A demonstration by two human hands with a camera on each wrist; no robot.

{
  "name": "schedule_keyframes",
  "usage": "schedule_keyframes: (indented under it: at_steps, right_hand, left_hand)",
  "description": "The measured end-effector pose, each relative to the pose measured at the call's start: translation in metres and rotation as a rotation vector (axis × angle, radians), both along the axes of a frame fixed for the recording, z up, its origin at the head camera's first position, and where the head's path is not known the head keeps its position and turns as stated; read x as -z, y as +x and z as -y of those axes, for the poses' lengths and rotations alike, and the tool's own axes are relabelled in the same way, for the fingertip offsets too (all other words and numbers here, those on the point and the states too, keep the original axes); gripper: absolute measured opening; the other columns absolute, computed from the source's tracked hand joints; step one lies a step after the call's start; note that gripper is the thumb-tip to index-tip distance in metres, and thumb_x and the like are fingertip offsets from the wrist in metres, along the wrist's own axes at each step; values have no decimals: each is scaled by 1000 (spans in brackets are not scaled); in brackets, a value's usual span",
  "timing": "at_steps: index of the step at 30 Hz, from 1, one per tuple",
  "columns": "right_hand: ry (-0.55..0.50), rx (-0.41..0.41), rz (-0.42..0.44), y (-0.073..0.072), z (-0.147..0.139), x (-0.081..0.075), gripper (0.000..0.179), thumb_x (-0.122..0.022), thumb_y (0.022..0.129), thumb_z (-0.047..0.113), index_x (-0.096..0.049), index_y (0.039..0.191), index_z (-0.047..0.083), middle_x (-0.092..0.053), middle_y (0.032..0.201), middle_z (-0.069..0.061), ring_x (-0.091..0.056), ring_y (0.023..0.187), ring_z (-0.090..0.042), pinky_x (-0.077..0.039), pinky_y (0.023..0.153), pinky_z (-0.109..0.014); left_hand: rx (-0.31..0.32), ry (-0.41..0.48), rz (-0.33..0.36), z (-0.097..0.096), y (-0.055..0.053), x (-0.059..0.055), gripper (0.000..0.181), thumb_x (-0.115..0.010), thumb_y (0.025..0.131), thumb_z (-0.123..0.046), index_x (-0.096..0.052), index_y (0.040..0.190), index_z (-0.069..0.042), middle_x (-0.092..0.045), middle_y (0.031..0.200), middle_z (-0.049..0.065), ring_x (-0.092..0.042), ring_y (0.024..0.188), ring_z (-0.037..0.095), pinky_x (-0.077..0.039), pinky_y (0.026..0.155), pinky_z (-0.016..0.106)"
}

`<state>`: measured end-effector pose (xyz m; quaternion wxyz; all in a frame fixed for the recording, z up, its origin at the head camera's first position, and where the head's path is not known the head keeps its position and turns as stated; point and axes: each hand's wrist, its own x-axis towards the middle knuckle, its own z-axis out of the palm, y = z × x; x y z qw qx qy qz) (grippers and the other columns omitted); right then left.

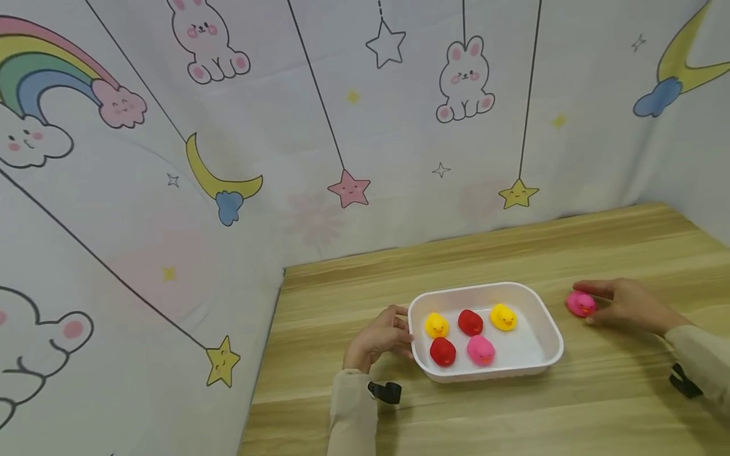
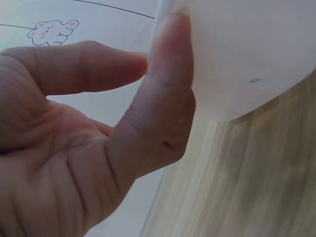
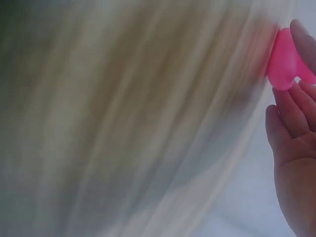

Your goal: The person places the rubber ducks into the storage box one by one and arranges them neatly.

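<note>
A white plastic tray stands on the wooden table, with two yellow ducks, two red toys and a pink duck inside. One yellow duck lies near its far wall, and a red toy near its front left corner. My left hand holds the tray's left rim with bent fingers; the left wrist view shows a thumb and finger at the edge. Right of the tray, my right hand pinches another pink rubber duck at the table, its thumb and fingers on opposite sides.
The wooden table meets a printed cloth backdrop along its back and left sides. A black strap piece sits at the left wrist, and another dark strap piece at the right.
</note>
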<state>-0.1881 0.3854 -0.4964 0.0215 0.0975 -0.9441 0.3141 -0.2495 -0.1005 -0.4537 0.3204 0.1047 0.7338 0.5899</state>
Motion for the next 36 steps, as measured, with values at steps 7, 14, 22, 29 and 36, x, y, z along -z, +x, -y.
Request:
schedule_keyframes:
  at_steps: [7,14,22,29,36]
  right_hand:
    - [3,-82,-89,-7,6,2,61,-93,68,14,-69,119,-8,-72,112,-21,-55,97,11,-41,78,0]
    - [-43,-67,-38,-8,13,-16,59,-91,71,14,-69,122,-4,-71,117,-18,-54,103,12,-41,82,0]
    - [-108,-95,42,-10,37,-53,56,-89,77,20,-69,126,5,-70,123,-13,-56,107,11,-50,88,-11]
    - [-137,-136,121,-13,56,-70,55,-88,79,20,-68,127,4,-69,125,-9,-59,109,5,-55,93,-25]
    - [-154,-168,172,-13,67,-77,57,-88,78,21,-67,129,3,-68,127,-10,-60,110,1,-56,97,-37]
  left_hand:
    - [0,11,5,0,0,0,54,-59,88,15,-38,138,7,-53,101,17,-62,70,23,-65,68,42]
    - [-2,11,9,0,1,-1,53,-58,88,15,-38,136,7,-52,100,16,-62,70,23,-65,65,39]
    - [2,-2,0,-1,0,-3,53,-59,88,15,-38,136,7,-54,106,21,-63,71,23,-65,68,41]
    - [7,-13,-14,0,-1,-2,54,-59,89,14,-36,137,8,-53,106,21,-63,70,22,-65,70,44]
    - [22,-3,-14,0,-1,0,56,-58,89,14,-34,139,10,-53,109,24,-62,70,21,-65,71,45]
